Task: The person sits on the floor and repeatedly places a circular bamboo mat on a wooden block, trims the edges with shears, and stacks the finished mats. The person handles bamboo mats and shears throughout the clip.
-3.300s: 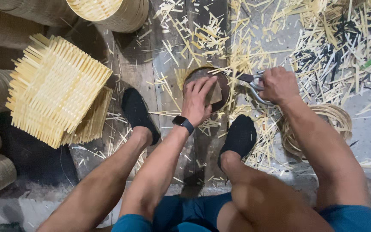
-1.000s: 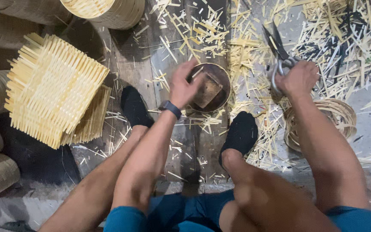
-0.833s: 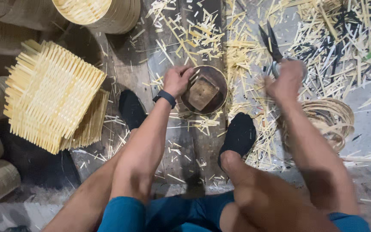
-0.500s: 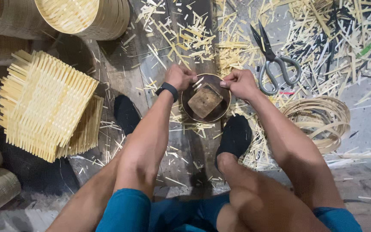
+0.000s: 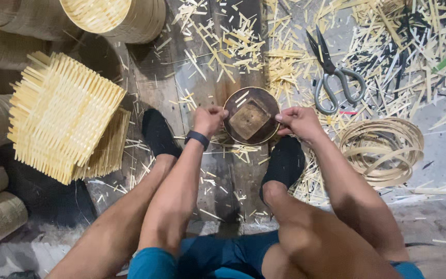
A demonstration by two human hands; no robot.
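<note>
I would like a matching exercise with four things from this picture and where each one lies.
Things:
1. grey metal scissors
2. coil of thin bamboo strips
3. stack of square woven bamboo mats
4. round dark wooden block

Places:
A. between both hands
B. far left on the floor
C. beyond the right hand
D. right of the right forearm

Pairs: 1-C, 2-D, 3-B, 4-A

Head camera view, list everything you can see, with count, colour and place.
round dark form: one, brown, centre, square block inside
scissors: one, grey, upper right, on the floor
coiled strips: one bundle, pale yellow, right
woven mats: a stack, pale yellow, left
round basket: one, pale yellow, top left
strip offcuts: many, pale yellow, scattered on the floor
left hand: fingers on the form's left rim
right hand: fingers on its right rim
</note>
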